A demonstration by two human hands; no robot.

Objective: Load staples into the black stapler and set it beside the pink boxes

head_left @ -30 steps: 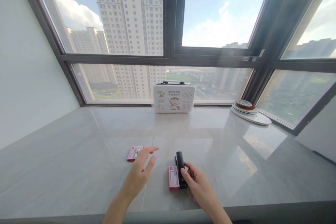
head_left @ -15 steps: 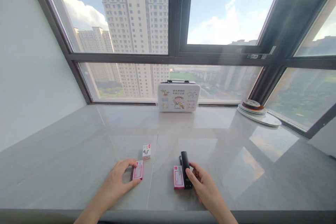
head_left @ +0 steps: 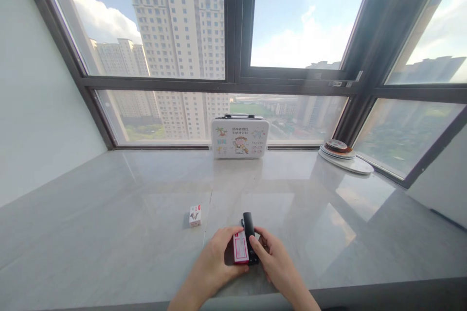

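Observation:
My left hand (head_left: 215, 255) curves around a small pink-and-white box (head_left: 241, 249), thumb at its near end and fingers at its far end. Only one such box shows; whether another lies under it or behind my fingers I cannot tell. Right beside the box is a black stapler (head_left: 249, 233), its long side along the box. My right hand (head_left: 273, 257) grips the stapler from the right, thumb on top and fingers curled at its far side. A small white box with red print and a dark picture (head_left: 195, 215) sits apart, up and left of my hands.
A white cartoon-printed case (head_left: 240, 138) with a handle stands against the window at the back. A stack of plates (head_left: 345, 158) is at the back right. The grey stone sill (head_left: 109, 233) has its front edge close to my wrists.
My left hand has moved right, from the separate pink-and-white box's place to the stapler's side. That box no longer shows at its old spot. My right hand keeps the stapler; the view has shifted slightly.

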